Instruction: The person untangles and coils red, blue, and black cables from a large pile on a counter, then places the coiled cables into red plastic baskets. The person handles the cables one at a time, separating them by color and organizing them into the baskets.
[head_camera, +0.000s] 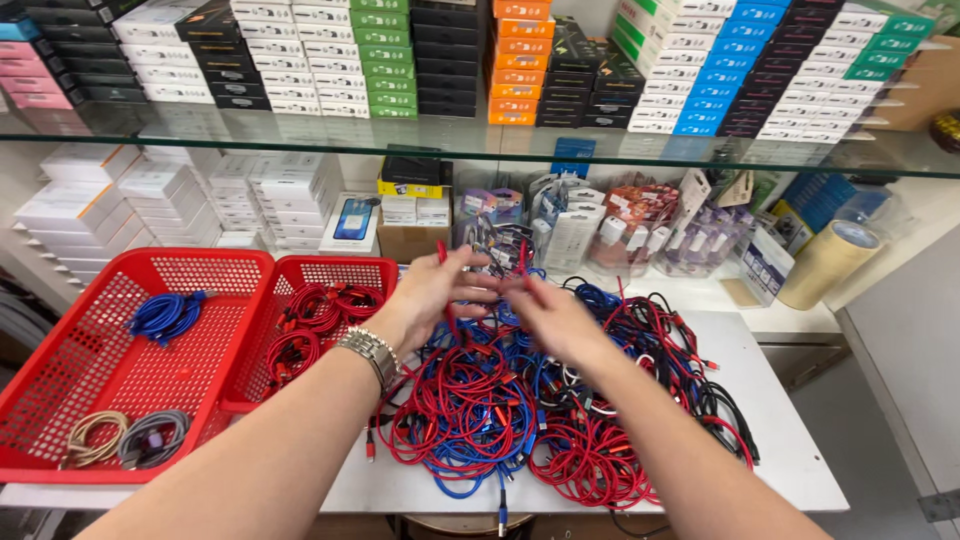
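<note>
A tangled heap of red, blue and black cables (540, 400) covers a white table (780, 450). My left hand (430, 290), with a metal watch band at the wrist, pinches a red cable (447, 318) above the far side of the heap. My right hand (550, 315) is beside it, fingers closed on the same red cable strands. Both hands hover over the pile's back edge.
Two red plastic baskets stand at left: the larger one (60, 400) holds a blue coil, a beige coil and a grey coil; the smaller one (385, 268) holds coiled red cables. Glass shelves behind carry stacked small boxes. A tape roll (830, 262) lies at right.
</note>
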